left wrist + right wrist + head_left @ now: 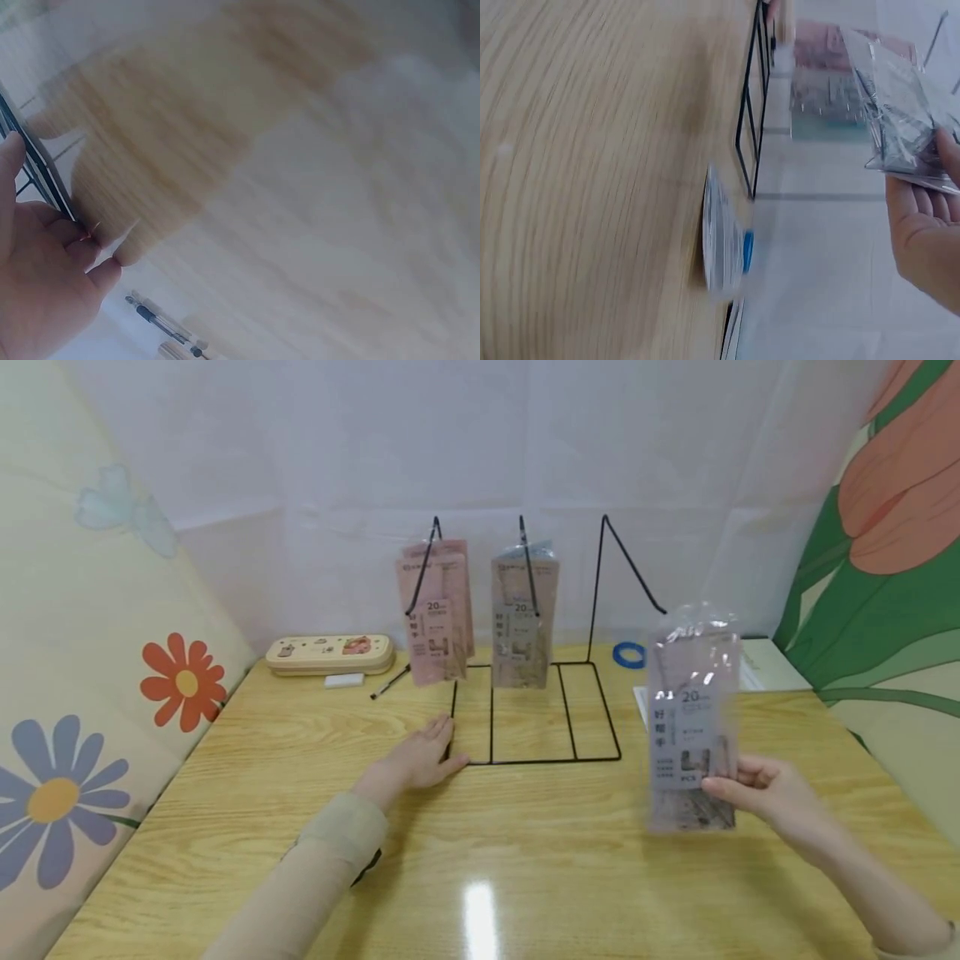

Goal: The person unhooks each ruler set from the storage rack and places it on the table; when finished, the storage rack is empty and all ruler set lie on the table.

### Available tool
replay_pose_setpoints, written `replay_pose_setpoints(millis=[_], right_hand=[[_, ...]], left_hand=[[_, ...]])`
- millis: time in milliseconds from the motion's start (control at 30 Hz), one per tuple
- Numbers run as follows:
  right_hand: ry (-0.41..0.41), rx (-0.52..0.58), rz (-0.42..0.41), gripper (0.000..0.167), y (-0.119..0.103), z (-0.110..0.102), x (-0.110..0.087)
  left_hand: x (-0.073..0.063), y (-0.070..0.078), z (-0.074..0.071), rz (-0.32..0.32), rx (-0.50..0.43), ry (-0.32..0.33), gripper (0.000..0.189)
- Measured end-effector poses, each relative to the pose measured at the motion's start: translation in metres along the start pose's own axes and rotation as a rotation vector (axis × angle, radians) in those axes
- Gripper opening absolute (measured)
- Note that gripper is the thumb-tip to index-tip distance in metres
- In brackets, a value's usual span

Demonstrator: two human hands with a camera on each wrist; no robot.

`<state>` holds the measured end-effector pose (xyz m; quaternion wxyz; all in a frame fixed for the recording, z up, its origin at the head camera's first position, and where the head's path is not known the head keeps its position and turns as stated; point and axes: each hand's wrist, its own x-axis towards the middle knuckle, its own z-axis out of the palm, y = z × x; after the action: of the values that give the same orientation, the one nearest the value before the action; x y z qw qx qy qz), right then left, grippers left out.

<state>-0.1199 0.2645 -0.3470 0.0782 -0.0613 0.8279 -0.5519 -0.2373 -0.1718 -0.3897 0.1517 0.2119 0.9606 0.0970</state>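
Observation:
A black wire rack (540, 762) with three raised arms stands on the table. My left hand (420, 756) rests at its front left corner, fingers extended along the side rail and thumb by the front rail. In the left wrist view, this hand (49, 277) touches the dark wire. My right hand (772, 797) pinches a clear plastic packet (690, 718) with a pinkish label by its lower right edge, thumb in front. The packet is upright, beside the rack's bare right arm (633, 564). Pink packets (435, 618) hang on the left arm, more packets (523, 622) on the middle one.
Behind the rack's left side lie a cream pencil case (330, 656), a white eraser (344, 681) and a pen (390, 682). A blue tape ring (629, 655) lies at the back right. A pale book (780, 668) is partly hidden behind the held packet.

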Motion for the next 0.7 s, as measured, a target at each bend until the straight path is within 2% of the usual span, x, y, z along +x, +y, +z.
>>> replay_pose_setpoints(millis=[167, 267, 333, 400, 500, 600, 700], right_hand=[[0.082, 0.003, -0.004, 0.023, 0.028, -0.043, -0.001], [0.151, -0.064, 0.078, 0.016, 0.046, -0.073, 0.01], [0.156, -0.151, 0.14, 0.026, 0.055, -0.089, 0.018], [0.138, -0.248, 0.208, 0.045, 0.058, -0.101, 0.024], [0.054, -0.376, 0.268, 0.066, 0.057, -0.109, 0.032], [-0.014, -0.433, 0.345, 0.067, 0.054, -0.113, 0.04], [-0.051, -0.414, 0.393, 0.063, 0.056, -0.114, 0.049]], left_hand=[[0.0, -0.001, 0.001, -0.008, 0.001, -0.01, 0.074], [-0.001, -0.001, 0.001, -0.006, -0.006, -0.007, 0.074], [-0.001, -0.001, 0.001, -0.001, -0.004, -0.002, 0.073], [-0.001, -0.001, 0.001, 0.004, -0.003, 0.003, 0.073], [0.0, -0.001, 0.001, 0.007, 0.002, 0.003, 0.073], [0.001, -0.001, 0.001, 0.009, 0.008, 0.003, 0.073], [0.001, -0.002, 0.001, 0.012, 0.015, 0.003, 0.073]])
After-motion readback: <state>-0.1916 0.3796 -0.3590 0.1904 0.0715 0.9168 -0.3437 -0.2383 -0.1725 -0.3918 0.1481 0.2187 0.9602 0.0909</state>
